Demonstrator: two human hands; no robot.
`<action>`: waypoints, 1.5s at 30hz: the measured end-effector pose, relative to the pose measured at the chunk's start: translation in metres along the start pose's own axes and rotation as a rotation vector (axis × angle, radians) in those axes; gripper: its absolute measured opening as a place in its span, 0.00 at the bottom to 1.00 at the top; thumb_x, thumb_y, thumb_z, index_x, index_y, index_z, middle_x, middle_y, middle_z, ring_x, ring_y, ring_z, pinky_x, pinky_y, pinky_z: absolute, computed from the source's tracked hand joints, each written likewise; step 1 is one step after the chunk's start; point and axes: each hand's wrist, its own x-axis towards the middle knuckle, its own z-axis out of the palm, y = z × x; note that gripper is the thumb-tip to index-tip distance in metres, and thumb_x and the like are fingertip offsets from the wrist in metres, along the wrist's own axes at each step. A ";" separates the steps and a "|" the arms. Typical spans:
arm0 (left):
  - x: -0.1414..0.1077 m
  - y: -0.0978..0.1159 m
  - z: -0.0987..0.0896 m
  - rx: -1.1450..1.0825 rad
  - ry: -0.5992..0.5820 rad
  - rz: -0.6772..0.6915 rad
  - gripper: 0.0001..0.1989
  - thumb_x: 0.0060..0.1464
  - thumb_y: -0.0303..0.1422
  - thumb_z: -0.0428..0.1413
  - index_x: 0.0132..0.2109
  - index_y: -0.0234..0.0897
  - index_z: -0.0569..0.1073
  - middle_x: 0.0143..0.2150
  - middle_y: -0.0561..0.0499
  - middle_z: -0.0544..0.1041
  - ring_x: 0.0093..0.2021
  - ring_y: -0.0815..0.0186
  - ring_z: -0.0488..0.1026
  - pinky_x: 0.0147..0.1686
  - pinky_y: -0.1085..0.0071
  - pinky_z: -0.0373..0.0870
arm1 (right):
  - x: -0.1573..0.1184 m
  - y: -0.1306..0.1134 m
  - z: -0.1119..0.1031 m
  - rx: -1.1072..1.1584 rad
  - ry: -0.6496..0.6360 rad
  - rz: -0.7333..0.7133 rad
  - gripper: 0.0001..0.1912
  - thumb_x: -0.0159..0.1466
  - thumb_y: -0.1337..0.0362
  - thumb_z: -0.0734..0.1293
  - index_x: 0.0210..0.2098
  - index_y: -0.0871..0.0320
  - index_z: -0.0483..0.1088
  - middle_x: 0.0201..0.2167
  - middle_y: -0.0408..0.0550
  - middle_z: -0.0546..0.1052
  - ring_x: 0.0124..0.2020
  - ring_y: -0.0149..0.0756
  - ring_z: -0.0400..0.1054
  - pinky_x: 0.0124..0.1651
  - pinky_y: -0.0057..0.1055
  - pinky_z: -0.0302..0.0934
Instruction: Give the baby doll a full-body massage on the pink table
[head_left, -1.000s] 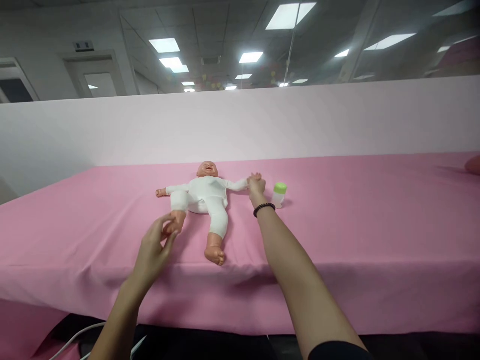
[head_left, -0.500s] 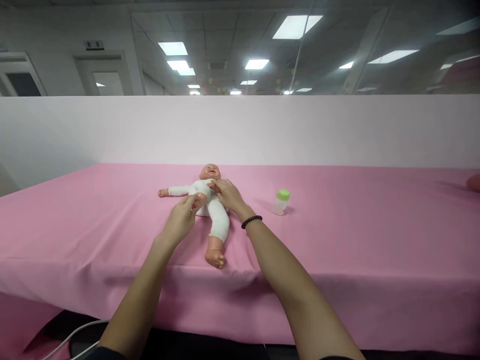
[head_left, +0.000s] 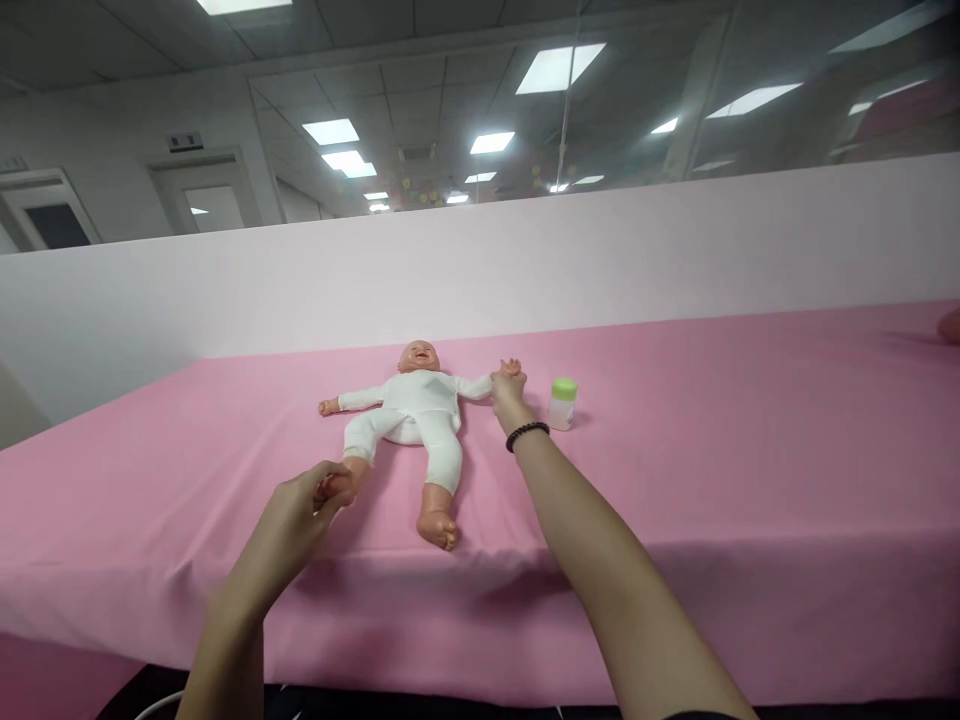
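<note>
A baby doll (head_left: 424,392) with a white cloth body lies on its back on the pink-covered table (head_left: 675,440), its head toward the far side. My left hand (head_left: 304,500) has its fingers closed around the doll's foot at the left of the view. With a dark beaded bracelet on the wrist, my right hand (head_left: 510,397) grips the doll's arm at the right, near its small hand. The doll's other arm and other leg lie stretched out on the cloth.
A small clear bottle with a green lid (head_left: 563,403) stands just right of my right hand. Behind the table runs a low white partition (head_left: 480,275) with glass above. Part of a skin-toned object (head_left: 950,327) shows at the far right edge.
My hands have moved apart from the doll's middle. The doll's left-side leg is lowered toward me and its right-side arm is stretched outward. The view has tilted slightly.
</note>
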 end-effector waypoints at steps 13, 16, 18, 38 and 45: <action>0.034 0.018 0.060 -0.057 0.195 0.265 0.11 0.66 0.33 0.53 0.51 0.40 0.76 0.51 0.45 0.80 0.47 0.61 0.79 0.49 0.63 0.77 | -0.046 -0.061 -0.002 -0.471 -0.555 -0.583 0.11 0.67 0.67 0.64 0.47 0.56 0.75 0.46 0.53 0.80 0.46 0.44 0.72 0.52 0.39 0.66; 0.008 0.017 0.021 -0.055 0.168 0.166 0.13 0.65 0.39 0.56 0.53 0.41 0.76 0.47 0.47 0.82 0.45 0.61 0.80 0.49 0.63 0.78 | -0.021 -0.053 -0.010 -0.329 -0.226 -0.204 0.16 0.63 0.62 0.70 0.50 0.59 0.73 0.48 0.55 0.80 0.46 0.46 0.74 0.51 0.40 0.67; -0.006 0.013 -0.002 -0.034 0.042 0.098 0.13 0.64 0.41 0.57 0.49 0.41 0.78 0.42 0.48 0.82 0.42 0.60 0.81 0.44 0.65 0.79 | -0.007 -0.045 -0.016 -0.239 -0.049 0.114 0.19 0.60 0.62 0.71 0.50 0.61 0.73 0.46 0.56 0.80 0.45 0.47 0.75 0.49 0.41 0.69; 0.037 0.005 0.074 -0.044 0.210 0.210 0.12 0.65 0.32 0.50 0.49 0.40 0.76 0.52 0.43 0.81 0.51 0.56 0.80 0.49 0.60 0.78 | -0.065 -0.062 0.004 -0.661 -0.703 -0.823 0.16 0.68 0.71 0.60 0.51 0.57 0.74 0.48 0.55 0.80 0.50 0.47 0.69 0.55 0.42 0.61; -0.006 0.004 0.001 0.031 -0.077 0.042 0.09 0.60 0.38 0.55 0.42 0.41 0.78 0.37 0.50 0.82 0.36 0.59 0.79 0.36 0.67 0.75 | -0.016 -0.040 -0.006 -0.225 -0.046 -0.031 0.21 0.63 0.64 0.65 0.55 0.60 0.66 0.55 0.60 0.76 0.53 0.49 0.72 0.57 0.43 0.65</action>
